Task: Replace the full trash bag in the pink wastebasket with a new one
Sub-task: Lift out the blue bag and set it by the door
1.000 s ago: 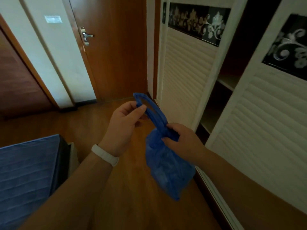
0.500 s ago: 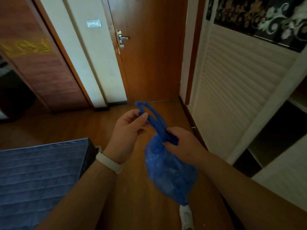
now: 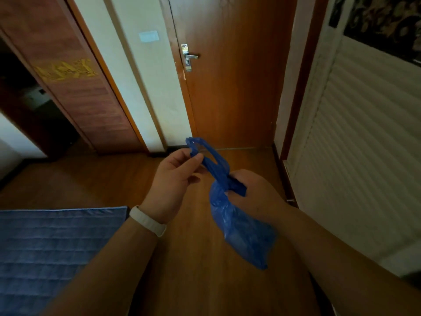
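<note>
A crumpled blue plastic trash bag [image 3: 241,226] hangs in the air in front of me, over the wooden floor. My left hand [image 3: 173,185], with a white band on the wrist, pinches one of the bag's looped handles between thumb and fingers. My right hand [image 3: 255,197] grips the bag at its neck, where the handles meet the bunched body. The bag's body droops below my right hand. No pink wastebasket shows in the head view.
A closed wooden door [image 3: 230,71] with a metal handle [image 3: 190,57] stands ahead. A white louvred wardrobe [image 3: 364,137] runs along the right. A blue quilted bed corner [image 3: 52,247] is at the lower left. A dark doorway opens at the far left.
The view has swung left: the wardrobe's open shelf has left the frame and the left doorway has come in. Both hands keep their hold on the bag, almost unchanged.
</note>
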Available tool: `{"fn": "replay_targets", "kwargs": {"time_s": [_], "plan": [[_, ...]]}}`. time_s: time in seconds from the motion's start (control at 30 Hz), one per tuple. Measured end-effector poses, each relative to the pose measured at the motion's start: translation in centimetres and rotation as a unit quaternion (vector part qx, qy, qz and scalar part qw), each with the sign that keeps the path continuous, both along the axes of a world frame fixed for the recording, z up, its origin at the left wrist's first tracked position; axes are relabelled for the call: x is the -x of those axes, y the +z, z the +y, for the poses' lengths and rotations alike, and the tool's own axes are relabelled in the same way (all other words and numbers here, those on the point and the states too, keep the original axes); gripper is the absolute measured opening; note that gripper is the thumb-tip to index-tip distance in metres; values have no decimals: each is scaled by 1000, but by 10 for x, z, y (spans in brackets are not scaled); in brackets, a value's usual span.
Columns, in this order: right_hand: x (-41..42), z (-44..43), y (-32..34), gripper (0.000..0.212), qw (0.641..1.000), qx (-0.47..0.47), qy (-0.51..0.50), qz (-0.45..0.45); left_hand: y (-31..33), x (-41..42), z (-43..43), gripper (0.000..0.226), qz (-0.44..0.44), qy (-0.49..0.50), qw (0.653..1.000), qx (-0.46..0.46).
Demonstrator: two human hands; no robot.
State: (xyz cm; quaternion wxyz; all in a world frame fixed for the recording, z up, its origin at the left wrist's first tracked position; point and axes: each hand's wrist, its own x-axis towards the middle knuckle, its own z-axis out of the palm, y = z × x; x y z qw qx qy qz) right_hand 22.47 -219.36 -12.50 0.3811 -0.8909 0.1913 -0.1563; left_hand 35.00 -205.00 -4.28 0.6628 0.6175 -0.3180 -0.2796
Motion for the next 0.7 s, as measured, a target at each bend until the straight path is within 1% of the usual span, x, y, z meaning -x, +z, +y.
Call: {"fn": "replay_targets", "kwargs": {"time_s": [0.07,0.2,0.3,0.4,0.47,0.53,0.6,0.7], "plan": [[-20,-16,0,17,1000,27,1,-1,-2,-20,-11,14,-3,10,1000,-2],[-67,-38,-3,21,1000,19,-6,-15,-18,-75,-33,14,24,32,999,1],[-114,-59,-15,23,997,76,-8,-24,-31,-128,-53,17,38,37,999,3],[-171,-81,-21,23,990,142,-3,-21,-41,-190,-75,15,31,27,999,8],[-216,-91,-22,25,989,149,-4,-18,-44,-238,-87,15,27,25,999,16],[-261,-102,-21,27,989,146,-7,-16,-45,-285,-97,13,43,27,999,18],[-302,-111,-18,26,989,149,-6,-5,-45,-328,-106,12,68,27,997,20],[-355,-126,-15,24,989,149,-14,-2,-41,-384,-124,13,69,15,997,16]]}}
